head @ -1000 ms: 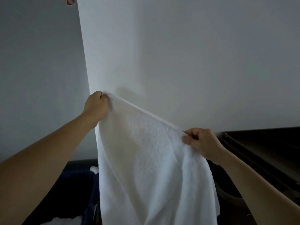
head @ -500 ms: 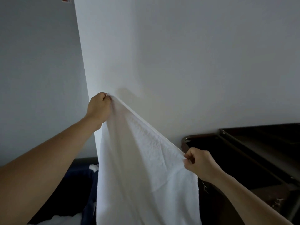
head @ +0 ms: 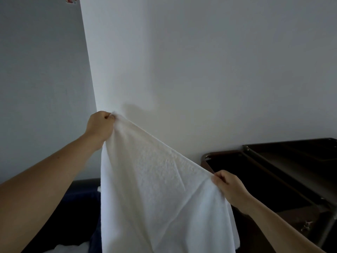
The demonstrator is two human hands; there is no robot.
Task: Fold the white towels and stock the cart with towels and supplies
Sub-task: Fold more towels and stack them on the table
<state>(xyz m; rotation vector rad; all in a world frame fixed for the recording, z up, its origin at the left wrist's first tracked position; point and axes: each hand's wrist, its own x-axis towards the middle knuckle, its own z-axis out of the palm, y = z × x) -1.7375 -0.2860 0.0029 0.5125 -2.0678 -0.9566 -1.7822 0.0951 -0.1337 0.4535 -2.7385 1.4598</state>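
Note:
A white towel [head: 158,194] hangs in the air in front of a pale wall, its top edge stretched on a slant from upper left to lower right. My left hand [head: 99,126] pinches the upper left corner, raised high. My right hand [head: 229,189] pinches the lower right corner, well below the left. The rest of the towel drapes down past the bottom of the view. The dark cart [head: 284,170] stands at the right, its top tray showing behind my right hand.
A wall corner [head: 87,70] runs up just left of my left hand. Below the towel at the left lies a dark blue bin or bag [head: 78,212] with more white cloth [head: 71,248] in it.
My right hand has dropped lower with its corner, so the towel's top edge slants more steeply. The view has tilted and more of the cart shows. My left hand stays raised.

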